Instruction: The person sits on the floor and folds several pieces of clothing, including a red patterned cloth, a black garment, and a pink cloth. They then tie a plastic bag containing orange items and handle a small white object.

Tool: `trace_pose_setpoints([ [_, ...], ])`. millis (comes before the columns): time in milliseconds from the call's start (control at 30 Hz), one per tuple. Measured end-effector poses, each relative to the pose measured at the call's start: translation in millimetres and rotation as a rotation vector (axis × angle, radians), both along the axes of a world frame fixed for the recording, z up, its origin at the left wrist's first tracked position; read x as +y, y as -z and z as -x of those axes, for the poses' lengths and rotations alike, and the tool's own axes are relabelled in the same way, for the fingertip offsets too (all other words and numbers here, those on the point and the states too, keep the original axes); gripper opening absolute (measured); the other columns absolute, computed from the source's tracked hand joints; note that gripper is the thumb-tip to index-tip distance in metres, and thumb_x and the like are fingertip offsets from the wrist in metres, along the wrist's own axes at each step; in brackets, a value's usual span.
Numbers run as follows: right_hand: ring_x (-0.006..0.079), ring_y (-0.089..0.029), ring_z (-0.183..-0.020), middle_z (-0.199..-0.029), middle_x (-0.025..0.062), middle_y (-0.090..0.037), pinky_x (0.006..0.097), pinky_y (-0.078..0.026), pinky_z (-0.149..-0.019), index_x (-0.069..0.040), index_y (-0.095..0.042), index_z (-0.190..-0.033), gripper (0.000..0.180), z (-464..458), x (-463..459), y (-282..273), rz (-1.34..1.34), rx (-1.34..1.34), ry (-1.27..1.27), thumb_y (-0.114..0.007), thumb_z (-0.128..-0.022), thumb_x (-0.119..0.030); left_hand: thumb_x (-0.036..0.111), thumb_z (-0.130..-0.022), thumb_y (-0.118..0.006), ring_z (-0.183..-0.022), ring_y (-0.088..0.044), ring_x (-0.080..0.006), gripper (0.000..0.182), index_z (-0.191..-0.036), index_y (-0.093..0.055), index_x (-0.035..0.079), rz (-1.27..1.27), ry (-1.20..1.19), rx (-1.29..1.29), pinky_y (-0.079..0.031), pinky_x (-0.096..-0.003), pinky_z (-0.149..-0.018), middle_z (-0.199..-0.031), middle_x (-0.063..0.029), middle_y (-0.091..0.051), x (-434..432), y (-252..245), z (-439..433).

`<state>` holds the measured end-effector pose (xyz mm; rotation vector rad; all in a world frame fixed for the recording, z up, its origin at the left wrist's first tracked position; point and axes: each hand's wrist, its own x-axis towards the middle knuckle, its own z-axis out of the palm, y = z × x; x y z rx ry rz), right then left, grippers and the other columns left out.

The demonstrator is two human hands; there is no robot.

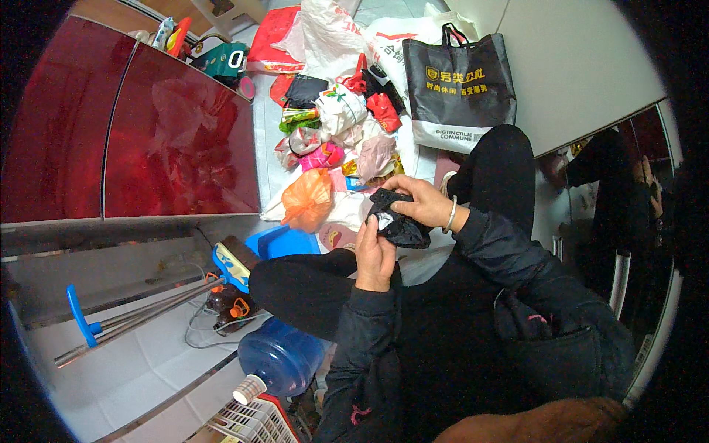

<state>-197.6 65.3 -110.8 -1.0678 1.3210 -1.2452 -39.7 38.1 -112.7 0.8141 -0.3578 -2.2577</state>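
Both of my hands grip a crumpled black plastic bag [408,228] above my lap. My left hand [376,255] pinches its lower left edge, where a small white patch shows. My right hand [418,202], with a silver bangle at the wrist, has its thumb and fingers on the upper part. Beyond the bag lies a pile of bunched plastic bags on the floor: a knotted orange bag [308,199], a pink bag [321,156], a pale mauve bag [376,158], a white bag with green print [340,108] and a red bag [384,112].
A black and white shopping bag [460,91] stands at the right against a pale cabinet [581,61]. Glossy red cabinet doors [183,138] are at the left. Nearer lie a blue dustpan [285,242], a broom [235,267], a blue water jug [282,354] and a white basket [257,423].
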Motion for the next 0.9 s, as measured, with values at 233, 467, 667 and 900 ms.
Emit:
trace_pose_setpoints([
  [233, 0.0117, -0.057, -0.09, -0.097, 0.005, -0.061, 0.0272, -0.046, -0.083, 0.001, -0.054, -0.108, 0.028, -1, 2, 1, -0.011, -0.17, 0.051, -0.06, -0.081, -0.004, 0.007, -0.089, -0.053, -0.094, -0.061, -0.0189, 0.031, -0.118, -0.051, -0.003, 0.221, 0.227, -0.197, -0.049, -0.0327, -0.085, -0.109, -0.0099, -0.06, -6, 3, -14],
  [467, 0.0132, -0.057, -0.089, -0.095, 0.006, -0.062, 0.0282, -0.045, -0.083, 0.001, -0.056, -0.105, 0.026, -2, 1, 0, 0.009, -0.011, 0.074, -0.061, -0.08, -0.006, 0.011, -0.09, -0.055, -0.099, -0.059, -0.0192, 0.032, -0.119, -0.051, -0.004, 0.07, 0.237, -0.038, -0.046, -0.0322, -0.09, -0.112, -0.0102, -0.059, -2, 6, -23],
  [667, 0.0133, -0.057, -0.088, -0.093, 0.0066, -0.061, 0.0285, -0.045, -0.082, 0.0, -0.057, -0.104, 0.026, -1, 2, 1, 0.009, 0.002, 0.064, -0.061, -0.079, -0.007, 0.014, -0.091, -0.055, -0.107, -0.055, -0.0198, 0.037, -0.123, -0.048, -0.004, 0.093, 0.202, 0.02, -0.041, -0.0334, -0.096, -0.117, -0.0101, -0.057, 0, -2, -19],
  [900, 0.0133, -0.056, -0.09, -0.094, 0.0066, -0.061, 0.0284, -0.044, -0.083, 0.0, -0.057, -0.104, 0.026, -2, 2, -5, 0.002, 0.051, 0.037, -0.061, -0.08, -0.009, 0.019, -0.09, -0.058, -0.11, -0.053, -0.0202, 0.046, -0.127, -0.044, -0.003, 0.117, 0.186, 0.0, -0.039, -0.0345, -0.099, -0.12, -0.0098, -0.055, 1, -3, -17],
])
